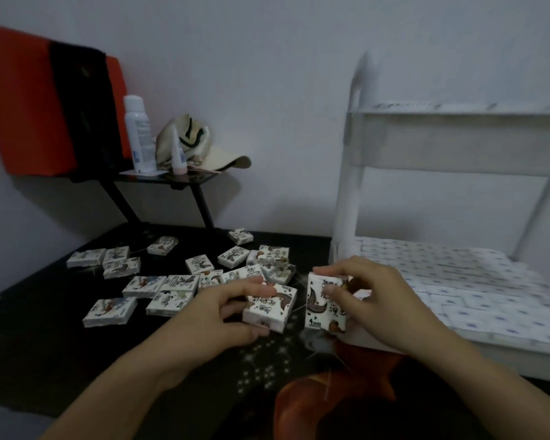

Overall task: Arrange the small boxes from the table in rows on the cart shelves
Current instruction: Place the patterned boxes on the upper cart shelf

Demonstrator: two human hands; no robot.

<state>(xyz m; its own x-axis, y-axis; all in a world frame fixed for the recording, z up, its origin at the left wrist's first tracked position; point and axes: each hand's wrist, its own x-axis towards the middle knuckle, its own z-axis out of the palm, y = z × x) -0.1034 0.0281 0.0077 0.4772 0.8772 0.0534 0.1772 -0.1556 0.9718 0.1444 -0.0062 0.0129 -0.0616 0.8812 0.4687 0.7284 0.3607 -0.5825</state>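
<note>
Several small white boxes with dark drawings (159, 285) lie scattered on the black table (45, 344). My left hand (223, 308) grips one flat-lying box (272, 308), thumb at its near edge and fingers over its top. Just to the right, my right hand (372, 300) holds another box (323, 301) upright on its edge, fingers curled over its top. Both boxes sit close to the white cart (458, 147). The cart's lower shelf (477, 312) is covered with rows of white boxes.
A black stand (172, 182) at the back carries a white spray bottle (137, 134), a small dropper bottle (178, 154) and a cap (200, 144). A red and black case (45, 103) leans at the far left. An orange pattern (331, 404) marks the table's near part.
</note>
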